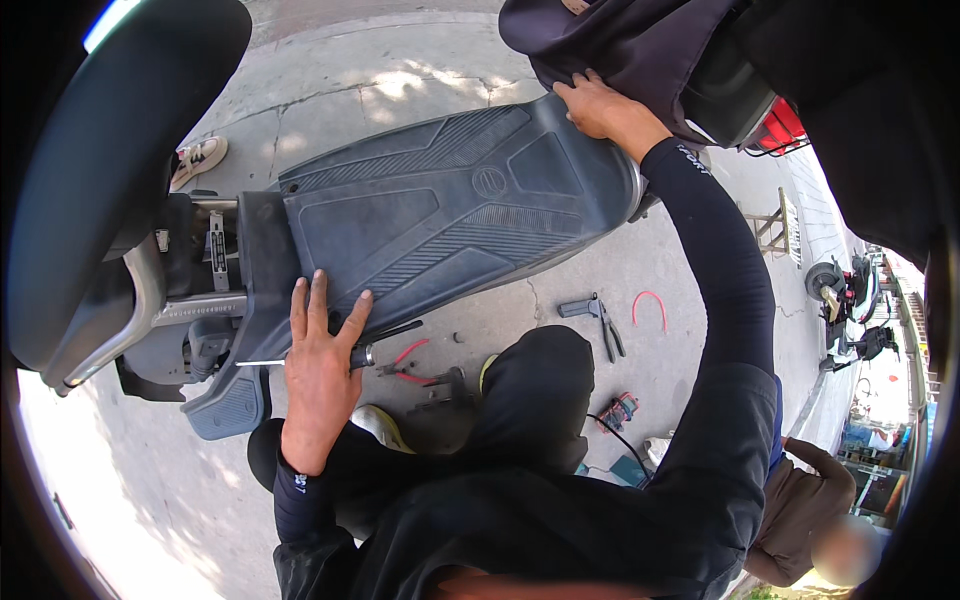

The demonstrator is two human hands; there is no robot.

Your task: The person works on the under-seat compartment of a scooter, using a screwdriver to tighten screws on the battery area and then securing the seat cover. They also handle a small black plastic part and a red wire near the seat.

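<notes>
The grey scooter footboard (380,225) stretches across in front of me, ribbed and marked with raised panels. My left hand (325,375) rests at its near left edge, fingers spread on the board. A screwdriver (262,363) is held beneath that palm and thumb; its thin shaft sticks out to the left, its dark handle end to the right. At the board's far right end lies my right hand (608,108), fingers extended over the edge against a dark purple cloth cover (640,50). No tool shows in it; its fingertips are partly hidden.
A black seat (120,170) rises at left above a silver frame tube (145,300). On the concrete lie grey-handled pliers (600,318), red-handled pliers (410,362), a red cable piece (650,303) and a small red device (618,412). Another person (800,510) is at lower right.
</notes>
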